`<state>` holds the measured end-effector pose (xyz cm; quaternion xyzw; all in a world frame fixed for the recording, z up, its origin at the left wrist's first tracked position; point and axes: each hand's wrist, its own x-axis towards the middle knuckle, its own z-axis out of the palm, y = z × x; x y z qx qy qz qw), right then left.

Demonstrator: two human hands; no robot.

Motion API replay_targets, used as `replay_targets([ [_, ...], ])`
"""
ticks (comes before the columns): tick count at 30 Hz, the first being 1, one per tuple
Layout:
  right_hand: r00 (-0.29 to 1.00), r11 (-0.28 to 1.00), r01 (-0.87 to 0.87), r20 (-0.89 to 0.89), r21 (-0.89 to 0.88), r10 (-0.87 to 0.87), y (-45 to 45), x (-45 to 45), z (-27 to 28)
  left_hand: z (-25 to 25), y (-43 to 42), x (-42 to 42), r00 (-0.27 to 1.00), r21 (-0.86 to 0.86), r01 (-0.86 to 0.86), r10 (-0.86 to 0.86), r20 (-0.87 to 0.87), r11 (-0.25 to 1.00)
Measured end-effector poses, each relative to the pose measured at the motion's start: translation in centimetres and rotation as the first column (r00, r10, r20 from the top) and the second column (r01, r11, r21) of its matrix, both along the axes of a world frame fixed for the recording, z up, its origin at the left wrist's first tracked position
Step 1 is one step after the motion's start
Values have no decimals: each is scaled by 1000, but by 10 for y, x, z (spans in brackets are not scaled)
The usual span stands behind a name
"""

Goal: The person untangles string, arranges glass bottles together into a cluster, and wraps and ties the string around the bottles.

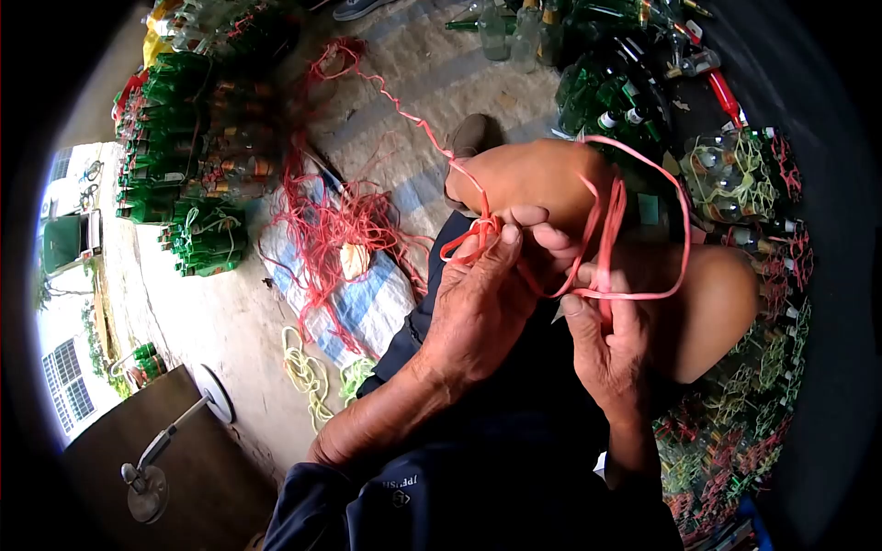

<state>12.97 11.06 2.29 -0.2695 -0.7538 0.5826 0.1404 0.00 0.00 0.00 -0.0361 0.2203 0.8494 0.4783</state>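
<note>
My left hand (487,308) pinches a knotted part of a red plastic string (418,121) between thumb and fingers, with a small loop sticking out on the left. My right hand (606,340) is closed on another stretch of the same string, thumb against fingers. Between the hands, several strands hang together, and a wide loop bows out to the right above my bare knee. From my left hand the string runs up and away to a tangled heap of red string (340,225) on the floor. My fingers partly hide the knot.
A blue and white striped sheet (372,308) lies under the heap. Stacked green bottles (170,129) stand at the left, more bottles (611,96) at the top right. String-tied bottles (735,404) fill the right side. Pale yellow string (308,372) lies near my left forearm; a fan (152,487) stands lower left.
</note>
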Motion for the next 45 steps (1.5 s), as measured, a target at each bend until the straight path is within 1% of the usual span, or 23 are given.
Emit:
replay_targets([
  [2,997,981,69,42,-180,-63,-1,-3,6,5,3,2,997,-33,-7,4,-74,999],
  [5,996,952,90,34,-293,-84,0,-1,-12,7,1,1,990,41,34,-28,-138,999],
  [6,993,961,110,-13,-255,-117,-2,-4,-19,8,1,1,986,24,42,-38,-164,999],
  [9,970,922,211,-47,-325,-239,-5,-13,-17,10,-1,3,974,-36,58,-65,-218,998],
  [10,954,875,259,-32,-408,-297,-8,-15,-15,10,-3,2,971,-69,54,-69,-228,996],
  [11,944,816,308,53,-489,-325,-5,-10,-13,10,-6,1,968,-104,49,-73,-240,993],
  [14,937,824,305,-4,-477,-349,5,-7,-9,19,-9,-2,938,-236,49,-126,-323,970],
  [17,931,830,325,-2,-453,-365,11,-2,-13,16,-14,-3,914,-229,73,-157,-374,971],
  [18,914,817,366,8,-446,-405,10,-3,-9,13,-17,-3,917,-189,84,-150,-369,978],
  [19,906,827,369,-33,-423,-421,10,-2,-10,13,-19,-5,934,-152,102,-147,-324,983],
  [21,875,798,416,-47,-436,-482,11,5,-14,13,-20,-11,961,-77,133,-148,-234,988],
  [22,872,812,425,-58,-400,-485,13,9,-19,14,-20,-14,972,-53,147,-155,-177,988],
  [25,844,813,439,-135,-382,-519,18,19,-29,12,-20,-16,996,47,94,-95,3,994],
  [26,852,816,449,-102,-363,-514,20,25,-27,11,-19,-19,995,20,95,-94,-22,995],
  [27,839,828,463,-146,-316,-524,22,28,-30,10,-18,-22,994,-7,95,-95,-46,995],
  [29,835,799,419,-162,-431,-525,27,38,-25,7,-16,-24,993,-39,80,-83,-85,996],
  [32,771,716,424,-193,-555,-607,31,45,-23,4,-17,-25,993,-49,40,-45,-109,998],
  [35,709,679,468,-217,-566,-670,30,49,-24,3,-16,-25,996,-56,-8,3,-93,998],
  [36,736,723,407,-268,-559,-621,32,51,-25,6,-16,-25,997,-67,-32,27,-74,997],
  [39,674,690,437,-298,-577,-676,33,51,-18,7,-18,-29,997,-41,-47,45,-60,998],
  [40,665,688,473,-289,-551,-688,37,53,-16,3,-19,-32,994,-11,-81,80,-75,997],
  [41,656,684,508,-280,-523,-701,41,56,-13,5,-23,-35,993,-75,-118,117,-20,990],
  [45,628,665,580,-261,-470,-733,46,55,3,5,-26,-42,991,-94,-128,124,-49,987],
])
